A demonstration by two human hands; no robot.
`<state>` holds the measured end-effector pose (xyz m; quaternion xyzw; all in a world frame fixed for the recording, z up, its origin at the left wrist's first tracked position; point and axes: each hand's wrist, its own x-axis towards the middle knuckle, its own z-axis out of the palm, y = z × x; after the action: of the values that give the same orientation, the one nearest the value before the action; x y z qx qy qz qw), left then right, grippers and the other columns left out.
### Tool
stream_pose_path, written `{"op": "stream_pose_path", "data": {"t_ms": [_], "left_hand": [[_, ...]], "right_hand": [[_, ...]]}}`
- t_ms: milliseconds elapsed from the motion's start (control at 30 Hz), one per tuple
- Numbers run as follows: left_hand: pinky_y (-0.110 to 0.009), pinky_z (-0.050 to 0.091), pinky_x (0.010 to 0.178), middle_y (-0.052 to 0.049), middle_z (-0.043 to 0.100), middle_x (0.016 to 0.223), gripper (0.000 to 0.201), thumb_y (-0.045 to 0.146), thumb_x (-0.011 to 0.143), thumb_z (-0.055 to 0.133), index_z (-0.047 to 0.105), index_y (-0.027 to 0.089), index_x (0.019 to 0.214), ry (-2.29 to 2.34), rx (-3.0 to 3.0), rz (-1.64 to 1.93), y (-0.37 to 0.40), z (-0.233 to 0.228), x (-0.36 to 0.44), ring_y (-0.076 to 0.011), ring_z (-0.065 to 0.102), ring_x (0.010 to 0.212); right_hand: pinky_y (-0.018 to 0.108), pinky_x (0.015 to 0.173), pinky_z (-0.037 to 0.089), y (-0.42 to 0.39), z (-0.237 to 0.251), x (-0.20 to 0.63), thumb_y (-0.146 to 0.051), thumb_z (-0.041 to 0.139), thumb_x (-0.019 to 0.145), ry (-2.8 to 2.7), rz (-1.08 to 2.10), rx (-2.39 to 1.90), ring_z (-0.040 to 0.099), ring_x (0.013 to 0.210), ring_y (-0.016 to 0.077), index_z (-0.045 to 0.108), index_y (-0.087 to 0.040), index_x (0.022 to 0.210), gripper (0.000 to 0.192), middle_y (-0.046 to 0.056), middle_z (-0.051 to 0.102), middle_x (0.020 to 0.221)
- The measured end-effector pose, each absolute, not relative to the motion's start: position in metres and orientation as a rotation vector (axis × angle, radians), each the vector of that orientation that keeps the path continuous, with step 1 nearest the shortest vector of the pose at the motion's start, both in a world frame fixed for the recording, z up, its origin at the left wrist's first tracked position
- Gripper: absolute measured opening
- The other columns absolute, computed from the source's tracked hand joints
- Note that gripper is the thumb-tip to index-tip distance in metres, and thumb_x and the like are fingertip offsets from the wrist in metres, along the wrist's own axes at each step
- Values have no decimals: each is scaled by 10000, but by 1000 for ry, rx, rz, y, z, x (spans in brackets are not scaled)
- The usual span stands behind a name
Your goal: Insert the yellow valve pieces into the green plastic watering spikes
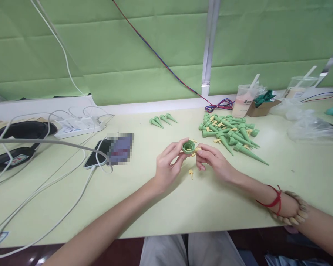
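Observation:
My left hand (168,165) holds a green plastic cone spike (188,147) by its round open end, which faces me. My right hand (212,159) meets it from the right, pinching a small yellow plug (197,150) against the spike's side. Another small yellow plug (191,173) lies on the table just below both hands. A pile of several green spikes with yellow plugs (229,133) lies to the right of my hands. A short row of green spikes (162,119) lies farther back on the pale table (183,199).
A phone (97,154) on a white cable lies left of my hands, beside a power strip (77,127) and a black strap (19,142). Two plastic cups (244,99) with straws, a small cardboard box (262,107) and clear plastic bags (313,125) stand at the back right.

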<state>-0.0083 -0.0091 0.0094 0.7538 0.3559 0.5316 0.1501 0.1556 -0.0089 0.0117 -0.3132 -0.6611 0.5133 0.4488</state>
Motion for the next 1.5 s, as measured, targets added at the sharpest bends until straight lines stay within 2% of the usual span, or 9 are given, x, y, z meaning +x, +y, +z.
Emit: {"op": "stream_pose_path", "data": {"t_ms": [367, 567, 667, 800, 933, 1100, 1333, 1433, 1500], "left_hand": [[-239, 509, 696, -33, 534, 919, 353, 301, 711, 633, 620, 233, 1057, 1084, 1692, 1394, 2, 7, -4, -142, 566, 855], [-351, 466, 849, -69, 487, 1100, 583, 395, 749, 582, 397, 300, 1295, 1143, 2077, 1213, 8, 14, -15, -163, 529, 961], [-427, 333, 999, -102, 380, 1308, 785, 501, 616, 671, 371, 306, 1315, 915, 2471, 736, 9, 18, -22, -258, 378, 1204], [-534, 96, 1060, -93, 110, 1478, 981, 641, 554, 617, 216, 310, 1386, 934, 2672, 292, 10, 7, -25, -344, 54, 1340], [-508, 25, 1068, -44, 23, 1497, 704, 613, 778, 365, 172, 331, 1393, 1138, 2672, 219, 15, -5, -21, -278, -60, 1349], [-494, 39, 1071, -74, 46, 1494, 641, 587, 832, 234, 182, 289, 1398, 1313, 2653, 235, 36, -11, -1, -256, -78, 1344], [-445, 40, 1085, -128, 131, 1476, 832, 635, 717, 454, 260, 173, 1382, 1540, 2850, 385, 78, -10, 23, -272, -10, 1352], [-391, 115, 1090, -62, 194, 1471, 658, 561, 822, 338, 261, 217, 1378, 1758, 2696, 419, 100, -6, 12, -219, 75, 1356], [-420, 131, 1082, -108, 218, 1458, 577, 470, 880, 259, 304, 151, 1358, 1937, 2578, 454, 116, -3, -3, -247, 89, 1352]], "right_hand": [[262, 586, 489, 2, 3, 152, -348, 558, 770, -1778, 1054, -926, 587, 652, 127, 420, -198, 1096, 384, 25, 596, 812], [324, 615, 470, 41, 15, 193, -326, 496, 795, -1644, 273, -1207, 565, 631, 172, 415, -173, 1191, 432, 41, 587, 789], [351, 641, 438, 64, 15, 229, -303, 473, 799, -1512, -61, -1539, 559, 647, 203, 367, -165, 1254, 487, 67, 597, 840], [406, 771, 387, 80, -1, 254, -260, 465, 789, -1516, -281, -1855, 513, 933, 303, 434, -99, 1201, 444, 178, 545, 1035], [423, 810, 365, 83, -14, 250, -252, 485, 776, -1534, -334, -1881, 460, 1008, 320, 443, -100, 1202, 454, 199, 477, 1127], [339, 789, 390, 81, -7, 241, -229, 478, 790, -1766, -309, -1505, 495, 968, 252, 512, -140, 1112, 336, 133, 542, 1054], [229, 566, 368, 66, -3, 219, -187, 463, 811, -2018, -40, -1225, 546, 610, 120, 594, -192, 831, 133, 22, 643, 834], [224, 556, 360, 61, -7, 208, -183, 466, 810, -2024, -28, -1201, 540, 583, 110, 596, -194, 846, 135, 14, 648, 799], [224, 569, 367, 59, -9, 201, -188, 454, 819, -2009, 11, -1172, 543, 585, 109, 592, -197, 874, 149, 8, 645, 779]]}}
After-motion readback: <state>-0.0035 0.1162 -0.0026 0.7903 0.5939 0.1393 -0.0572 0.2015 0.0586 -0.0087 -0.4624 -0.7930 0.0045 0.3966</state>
